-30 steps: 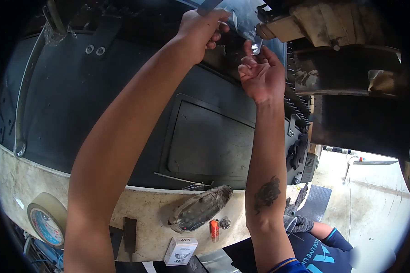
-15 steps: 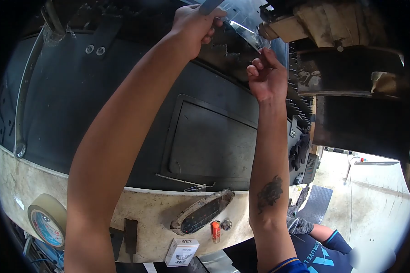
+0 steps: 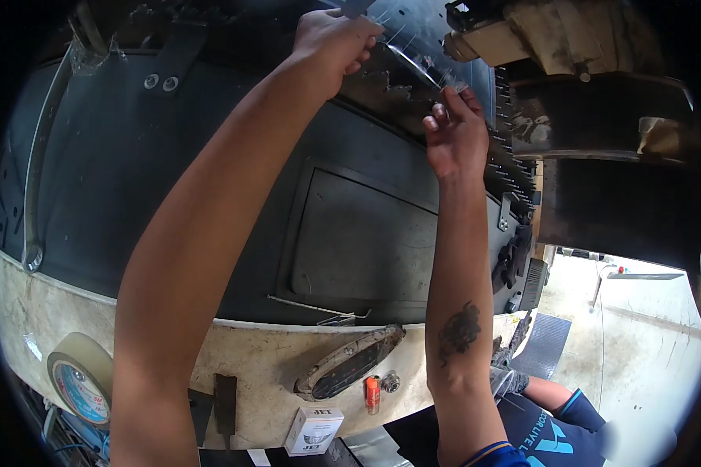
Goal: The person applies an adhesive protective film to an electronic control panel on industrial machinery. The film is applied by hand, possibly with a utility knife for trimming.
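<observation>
At the top of the view my left hand is closed, its fingers curled beside the end of a grey bar. What lies in those fingers is hidden. Thumb and fingertips of my right hand pinch a strip of clear plastic film. The shiny strip runs slantwise from near my left fingertips to my right ones, in front of a bluish metal sheet. Beneath both arms lies a dark panel with a raised rectangular frame.
On the pale ledge are a tape roll, an orange lighter, a white box and an oval dark tray. A wrench lies at left. Rows of pins line the right. Another person's gloved hand shows lower right.
My right hand has dropped slightly, and the film between my hands now shows as a longer, straighter strip. My left hand has hardly moved.
</observation>
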{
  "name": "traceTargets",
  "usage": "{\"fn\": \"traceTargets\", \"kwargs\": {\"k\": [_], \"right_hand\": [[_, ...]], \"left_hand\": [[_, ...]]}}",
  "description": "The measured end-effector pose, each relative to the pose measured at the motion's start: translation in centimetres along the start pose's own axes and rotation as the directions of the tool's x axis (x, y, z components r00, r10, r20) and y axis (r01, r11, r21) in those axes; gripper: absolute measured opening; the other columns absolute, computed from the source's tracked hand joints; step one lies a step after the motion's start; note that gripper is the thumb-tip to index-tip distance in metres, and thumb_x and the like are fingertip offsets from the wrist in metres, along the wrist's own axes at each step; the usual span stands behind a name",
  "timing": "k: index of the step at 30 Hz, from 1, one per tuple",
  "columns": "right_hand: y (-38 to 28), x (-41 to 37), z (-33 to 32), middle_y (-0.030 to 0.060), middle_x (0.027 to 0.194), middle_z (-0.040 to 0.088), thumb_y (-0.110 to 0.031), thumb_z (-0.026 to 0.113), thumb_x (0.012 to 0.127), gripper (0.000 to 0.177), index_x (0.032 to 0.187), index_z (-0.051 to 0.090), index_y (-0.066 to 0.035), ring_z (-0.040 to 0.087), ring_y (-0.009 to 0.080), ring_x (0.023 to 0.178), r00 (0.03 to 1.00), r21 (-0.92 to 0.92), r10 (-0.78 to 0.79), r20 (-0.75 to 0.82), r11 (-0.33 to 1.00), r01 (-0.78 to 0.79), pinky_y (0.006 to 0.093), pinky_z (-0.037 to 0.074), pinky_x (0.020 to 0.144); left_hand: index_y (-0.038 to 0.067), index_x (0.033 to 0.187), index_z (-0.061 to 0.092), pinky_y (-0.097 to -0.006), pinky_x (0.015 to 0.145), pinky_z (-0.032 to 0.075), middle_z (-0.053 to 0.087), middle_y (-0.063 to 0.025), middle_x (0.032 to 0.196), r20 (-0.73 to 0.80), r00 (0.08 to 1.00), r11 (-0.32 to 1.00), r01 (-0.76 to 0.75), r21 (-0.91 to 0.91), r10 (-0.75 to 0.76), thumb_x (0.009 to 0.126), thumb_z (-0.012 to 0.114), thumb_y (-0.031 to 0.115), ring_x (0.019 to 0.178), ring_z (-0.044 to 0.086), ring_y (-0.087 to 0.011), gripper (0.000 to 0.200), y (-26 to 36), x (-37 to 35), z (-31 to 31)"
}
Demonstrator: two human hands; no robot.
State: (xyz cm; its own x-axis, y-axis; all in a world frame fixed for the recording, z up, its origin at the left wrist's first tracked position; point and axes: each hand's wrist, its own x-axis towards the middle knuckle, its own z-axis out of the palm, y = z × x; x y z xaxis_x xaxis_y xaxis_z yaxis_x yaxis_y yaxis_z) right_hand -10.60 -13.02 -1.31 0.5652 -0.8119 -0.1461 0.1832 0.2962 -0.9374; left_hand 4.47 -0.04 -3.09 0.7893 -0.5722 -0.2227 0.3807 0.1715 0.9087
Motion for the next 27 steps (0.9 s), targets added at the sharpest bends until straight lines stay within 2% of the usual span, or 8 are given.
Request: {"fn": "traceTargets", "kwargs": {"k": [2, 4, 8, 10, 13, 17, 19, 27], "right_hand": [[0.0, -1.3, 0.2, 0.0034, 0.082, 0.059, 0.0, 0.063, 0.082, 0.024, 0.1, 0.052, -0.011, 0.052, 0.0113, 0.065, 0.999, -0.031, -0.039, -0.014, 0.999, 0.038, 0.0257, 0.039, 0.051], [0.0, -2.7, 0.7, 0.0019, 0.08, 0.062, 0.001, 0.064, 0.082, 0.016, 0.091, 0.056, -0.01, 0.055, 0.0103, 0.067, 0.994, -0.06, -0.098, -0.051, 0.994, 0.095, 0.0256, 0.043, 0.054], [0.2, -3.9, 0.3, 0.0023, 0.083, 0.062, -0.001, 0.063, 0.082, 0.015, 0.091, 0.056, -0.01, 0.056, 0.0108, 0.07, 0.99, -0.041, -0.118, -0.079, 0.992, 0.115, 0.0284, 0.045, 0.057], [0.2, -4.4, 0.0, 0.0049, 0.09, 0.064, -0.004, 0.061, 0.084, 0.011, 0.091, 0.055, -0.011, 0.058, 0.0131, 0.078, 0.992, 0.038, -0.126, -0.023, 0.991, 0.127, 0.0314, 0.047, 0.064], [0.0, -5.3, 0.3, 0.0087, 0.099, 0.065, -0.007, 0.058, 0.086, 0.008, 0.091, 0.053, -0.011, 0.06, 0.0169, 0.089, 0.991, 0.124, -0.123, 0.051, 0.985, 0.116, 0.0325, 0.047, 0.07], [-0.2, -5.7, -0.3, 0.0124, 0.106, 0.065, -0.008, 0.056, 0.088, 0.007, 0.093, 0.052, -0.01, 0.06, 0.02, 0.095, 0.982, 0.185, -0.156, 0.105, 0.973, 0.134, 0.0323, 0.048, 0.073], [-0.2, -5.8, -0.8, 0.0103, 0.115, 0.062, -0.014, 0.053, 0.09, 0.006, 0.093, 0.058, -0.012, 0.057, 0.0217, 0.104, 0.969, 0.165, -0.167, 0.182, 0.977, 0.138, 0.0371, 0.047, 0.082], [-0.7, -6.6, -0.7, 0.0134, 0.117, 0.061, -0.013, 0.049, 0.09, 0.011, 0.097, 0.058, -0.011, 0.057, 0.0243, 0.107, 0.967, 0.218, -0.184, 0.178, 0.965, 0.144, 0.0393, 0.046, 0.084]], "left_hand": [[0.009, 0.088, 0.066, -0.0234, 0.062, 0.047, 0.064, -0.001, 0.081, 0.023, 1.0, 0.999, -0.011, -0.033, 0.011, 0.078, 0.072, 0.025, 0.073, 0.06, -0.008, 0.02, 0.0, -0.1, 0.0], [0.009, 0.09, 0.065, -0.0265, 0.071, 0.049, 0.066, -0.0025, 0.087, 0.101, 0.994, 0.996, 0.046, -0.074, -0.038, 0.081, 0.068, 0.025, 0.081, 0.063, -0.0112, 0.018, 0.1, -0.3, -0.1], [0.008, 0.093, 0.064, -0.0293, 0.078, 0.048, 0.068, -0.0041, 0.093, 0.186, 0.982, 0.988, 0.058, -0.143, -0.03, 0.085, 0.062, 0.025, 0.087, 0.063, -0.0135, 0.018, -0.9, 0.0, -0.4], [0.008, 0.096, 0.063, -0.0302, 0.082, 0.047, 0.068, -0.0052, 0.098, 0.342, 0.939, 0.963, 0.122, -0.24, -0.034, 0.088, 0.058, 0.024, 0.091, 0.062, -0.0143, 0.019, -1.3, 0.3, -0.6], [0.007, 0.096, 0.062, -0.0308, 0.082, 0.048, 0.068, -0.0065, 0.1, 0.406, 0.913, 0.947, 0.17, -0.273, -0.047, 0.089, 0.057, 0.023, 0.09, 0.062, -0.0145, 0.018, -1.3, 0.0, -0.5], [0.007, 0.094, 0.062, -0.031, 0.081, 0.048, 0.068, -0.0073, 0.099, 0.481, 0.876, 0.934, 0.195, -0.3, -0.028, 0.089, 0.056, 0.022, 0.089, 0.062, -0.0152, 0.016, -1.1, -0.3, -0.4], [0.006, 0.092, 0.062, -0.0312, 0.08, 0.049, 0.068, -0.0083, 0.097, 0.498, 0.867, 0.925, 0.213, -0.316, -0.029, 0.089, 0.055, 0.02, 0.086, 0.062, -0.016, 0.015, -1.0, -0.4, -0.3], [0.006, 0.089, 0.061, -0.031, 0.077, 0.049, 0.067, -0.0085, 0.091, 0.533, 0.846, 0.913, 0.187, -0.363, 0.039, 0.089, 0.053, 0.021, 0.082, 0.062, -0.0171, 0.017, -1.3, -0.9, 0.1]]}}
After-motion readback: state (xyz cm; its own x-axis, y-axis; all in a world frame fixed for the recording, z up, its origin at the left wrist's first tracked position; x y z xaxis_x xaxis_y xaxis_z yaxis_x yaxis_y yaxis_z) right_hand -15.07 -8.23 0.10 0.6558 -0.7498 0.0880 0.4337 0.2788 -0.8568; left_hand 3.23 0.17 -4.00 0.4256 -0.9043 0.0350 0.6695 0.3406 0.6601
